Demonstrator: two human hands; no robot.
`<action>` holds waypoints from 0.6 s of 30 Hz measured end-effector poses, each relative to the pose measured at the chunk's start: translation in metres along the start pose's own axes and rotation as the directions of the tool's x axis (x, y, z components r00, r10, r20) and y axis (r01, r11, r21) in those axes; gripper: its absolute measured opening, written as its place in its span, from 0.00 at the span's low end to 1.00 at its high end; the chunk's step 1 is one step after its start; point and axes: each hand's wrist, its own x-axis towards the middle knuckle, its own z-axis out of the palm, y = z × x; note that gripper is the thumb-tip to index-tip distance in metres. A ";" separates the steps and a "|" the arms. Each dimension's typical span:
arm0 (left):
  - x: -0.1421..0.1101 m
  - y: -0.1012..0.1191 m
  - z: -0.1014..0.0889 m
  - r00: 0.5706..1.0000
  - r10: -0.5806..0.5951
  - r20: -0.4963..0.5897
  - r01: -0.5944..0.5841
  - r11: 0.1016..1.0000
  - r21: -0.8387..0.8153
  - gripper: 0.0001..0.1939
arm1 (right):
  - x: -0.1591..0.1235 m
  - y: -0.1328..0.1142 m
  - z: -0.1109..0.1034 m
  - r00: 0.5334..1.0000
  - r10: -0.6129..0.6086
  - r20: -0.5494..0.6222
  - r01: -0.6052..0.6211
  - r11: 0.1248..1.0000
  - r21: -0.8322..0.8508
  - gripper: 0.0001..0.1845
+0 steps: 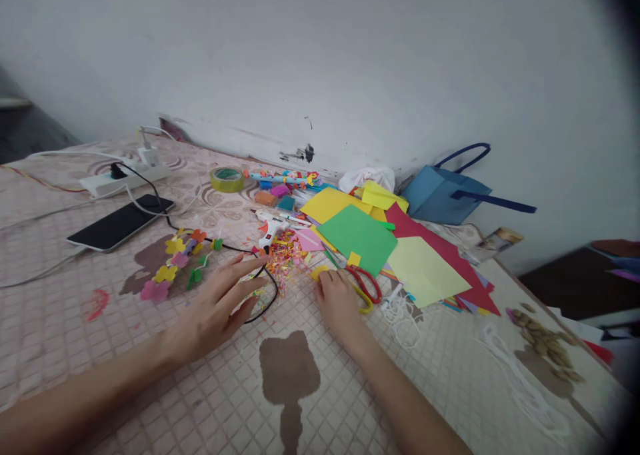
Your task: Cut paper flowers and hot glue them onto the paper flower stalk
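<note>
My left hand (220, 305) hovers or rests by the black cord (276, 294), fingers stretched and apart, with nothing held. Ahead of its fingertips lies a white hot glue gun (273, 228) beside a scatter of small coloured paper scraps (287, 255). My right hand (341, 303) has its fingers curled down on a small yellow paper piece (319, 272), whose outline is partly hidden. Just right of that hand are scissors with red and yellow handles (373, 283). Left of my left hand lies a string of coloured paper flowers (175, 258).
Coloured paper sheets (357, 238) are heaped at centre right, near a blue bag (440, 195). White string (403, 322) lies in loops. A phone (120, 223), a power strip (127, 177) and a tape roll (227, 179) are at the left and back, by the wall.
</note>
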 end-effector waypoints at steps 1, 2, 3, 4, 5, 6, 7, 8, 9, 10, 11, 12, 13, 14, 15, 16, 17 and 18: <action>0.000 0.000 0.000 1.000 0.005 0.001 -0.005 1.000 -0.011 0.20 | 0.002 0.000 0.000 1.000 0.009 -0.005 -0.009 1.000 0.024 0.08; 0.000 0.001 0.000 1.000 0.008 0.001 -0.008 1.000 -0.024 0.20 | 0.004 0.001 -0.001 1.000 0.020 -0.010 -0.019 0.998 0.054 0.09; 0.000 0.003 0.000 1.000 0.006 -0.001 -0.006 0.999 -0.039 0.20 | 0.006 0.004 -0.003 0.999 0.034 -0.017 -0.033 0.996 0.089 0.09; -0.001 0.005 -0.001 1.000 -0.003 -0.008 0.002 0.998 -0.059 0.20 | 0.009 0.008 -0.005 0.998 0.052 -0.024 -0.049 0.990 0.129 0.08; -0.001 0.007 -0.002 1.000 -0.024 -0.015 0.023 0.996 -0.086 0.19 | 0.011 0.012 -0.008 0.997 0.074 -0.032 -0.068 0.983 0.174 0.07; -0.001 0.010 -0.003 0.998 -0.056 -0.018 0.053 0.991 -0.120 0.19 | 0.012 0.016 -0.010 0.994 0.100 -0.038 -0.089 0.971 0.224 0.05; -0.001 0.014 -0.004 0.995 -0.099 -0.014 0.096 0.982 -0.163 0.18 | 0.013 0.020 -0.012 0.991 0.126 -0.038 -0.110 0.954 0.279 0.04; -0.002 0.018 -0.004 0.988 -0.153 0.008 0.151 0.965 -0.215 0.17 | 0.013 0.022 -0.013 0.989 0.148 -0.031 -0.129 0.933 0.336 0.04; -0.002 0.022 -0.005 0.976 -0.211 0.050 0.216 0.937 -0.275 0.15 | 0.013 0.022 -0.014 0.987 0.163 -0.015 -0.144 0.909 0.392 0.06; -0.002 0.027 -0.005 0.955 -0.272 0.115 0.295 0.891 -0.346 0.14 | 0.011 0.020 -0.015 0.985 0.170 0.006 -0.155 0.884 0.442 0.07; -0.002 0.031 -0.004 0.929 -0.317 0.193 0.370 0.825 -0.427 0.12 | 0.008 0.016 -0.014 0.985 0.169 0.030 -0.162 0.860 0.484 0.08; -0.002 0.035 -0.003 0.895 -0.347 0.279 0.445 0.737 -0.509 0.12 | 0.004 0.010 -0.014 0.985 0.165 0.055 -0.169 0.837 0.520 0.08; -0.003 0.039 -0.002 0.862 -0.356 0.360 0.506 0.637 -0.581 0.13 | 0.000 0.002 -0.013 0.986 0.152 0.074 -0.167 0.818 0.550 0.08; -0.003 0.042 0.000 0.839 -0.352 0.414 0.544 0.546 -0.638 0.16 | -0.005 -0.006 -0.013 0.988 0.129 0.083 -0.153 0.806 0.571 0.07; -0.003 0.044 0.002 0.824 -0.352 0.443 0.565 0.466 -0.680 0.19 | -0.009 -0.015 -0.013 0.993 0.090 0.078 -0.118 0.803 0.584 0.06; -0.004 0.045 0.004 0.819 -0.355 0.452 0.570 0.409 -0.713 0.23 | -0.014 -0.023 -0.014 0.999 0.011 0.048 -0.037 0.816 0.577 0.04; -0.004 0.045 0.005 0.819 -0.366 0.441 0.564 0.375 -0.736 0.25 | -0.019 -0.030 -0.014 0.996 -0.085 0.001 0.071 0.838 0.541 0.05; -0.004 0.045 0.006 0.822 -0.380 0.424 0.554 0.361 -0.750 0.24 | -0.023 -0.036 -0.015 0.980 -0.195 -0.035 0.187 0.849 0.495 0.07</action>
